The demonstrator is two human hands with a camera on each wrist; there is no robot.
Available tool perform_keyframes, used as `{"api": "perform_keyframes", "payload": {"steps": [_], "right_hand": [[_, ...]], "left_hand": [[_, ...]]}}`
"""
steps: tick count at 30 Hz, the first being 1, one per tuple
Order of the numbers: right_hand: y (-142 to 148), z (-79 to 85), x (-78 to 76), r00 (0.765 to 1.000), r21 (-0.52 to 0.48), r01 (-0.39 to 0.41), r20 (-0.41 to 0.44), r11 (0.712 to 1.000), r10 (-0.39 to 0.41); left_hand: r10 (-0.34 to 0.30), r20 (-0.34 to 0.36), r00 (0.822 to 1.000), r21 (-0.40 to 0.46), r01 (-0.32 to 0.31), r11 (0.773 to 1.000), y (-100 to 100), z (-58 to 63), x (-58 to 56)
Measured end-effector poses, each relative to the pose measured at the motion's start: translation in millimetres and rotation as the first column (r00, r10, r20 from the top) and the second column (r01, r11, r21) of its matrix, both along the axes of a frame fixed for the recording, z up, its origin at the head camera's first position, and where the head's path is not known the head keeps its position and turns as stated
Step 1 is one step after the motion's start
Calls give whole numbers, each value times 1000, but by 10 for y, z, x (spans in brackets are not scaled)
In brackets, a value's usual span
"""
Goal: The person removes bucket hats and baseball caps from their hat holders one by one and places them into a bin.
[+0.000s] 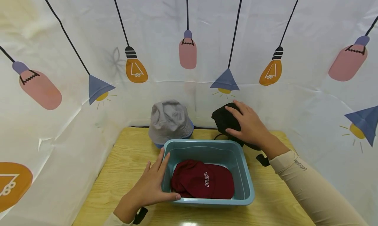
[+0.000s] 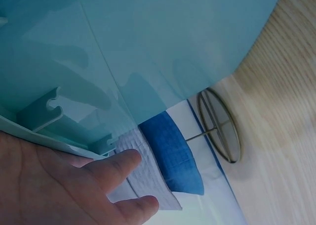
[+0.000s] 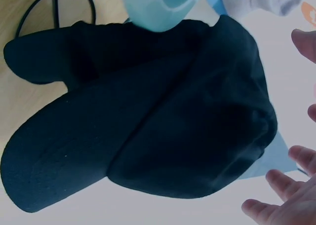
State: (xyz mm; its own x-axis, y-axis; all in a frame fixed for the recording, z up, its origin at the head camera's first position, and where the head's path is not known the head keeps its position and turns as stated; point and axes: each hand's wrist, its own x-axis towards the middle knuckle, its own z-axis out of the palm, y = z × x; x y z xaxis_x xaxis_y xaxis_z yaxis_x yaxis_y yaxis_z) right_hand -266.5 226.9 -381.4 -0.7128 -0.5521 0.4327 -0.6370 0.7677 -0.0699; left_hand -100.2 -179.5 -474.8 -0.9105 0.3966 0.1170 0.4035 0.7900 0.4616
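My left hand [image 1: 150,186] rests against the left end of a light blue plastic bin [image 1: 248,183], fingers spread along the wall and thumb at the front rim. Inside the bin lies a dark red baseball cap [image 1: 203,180] with white lettering, brim toward the right. Behind the bin at the right, a black cap [image 1: 224,119] is perched at the table's back. My right hand [image 1: 249,124] reaches over it with spread fingers. In the right wrist view the black cap [image 3: 197,116] shows whole, brim to the lower left, with fingertips [image 3: 281,180] off its crown.
A grey bucket hat [image 1: 169,119] with a blue underside stands behind the bin on the left. A round wire stand base [image 2: 219,126] shows beneath it in the left wrist view. Wood-grain table [image 1: 127,163]; white sheet [image 1: 165,29] with printed lamps hangs behind.
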Motion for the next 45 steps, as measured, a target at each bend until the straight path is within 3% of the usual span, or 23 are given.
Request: {"api": "perform_keyframes", "payload": {"steps": [14,28,45], "right_hand": [[82,-35,-56,988,-50,98,123,994,-92],[165,-147,-200,942,-86,212,282,974,-180],[254,-242,-247,917,-143,242,357,960,-178]], "left_hand": [[-4,15,1000,10,4,1000,-10,7,-4],[1,16,1000,4,-1,1000,-12,14,-6],[-4,23,1000,-3,4,1000,-14,-7,-13]]}}
